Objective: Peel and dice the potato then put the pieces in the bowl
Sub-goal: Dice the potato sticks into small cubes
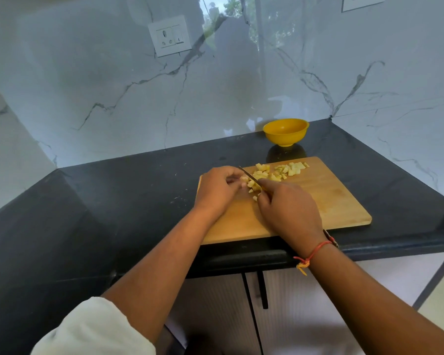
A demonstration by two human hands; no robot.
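Observation:
A wooden cutting board (326,201) lies on the black counter. Several pale yellow potato pieces (291,169) are scattered along its far edge. My left hand (215,189) pinches a small remaining potato piece (244,179) at the board's left end. My right hand (289,207) grips a knife (249,175) with a yellow handle; the blade points away to the left and rests against the potato beside my left fingertips. A yellow bowl (285,131) stands beyond the board by the wall, and I see nothing inside it.
The black counter (113,208) runs left and right, with marble walls behind and to the right. A white socket plate (169,35) sits on the back wall. Cabinet doors (292,311) lie below the counter's front edge.

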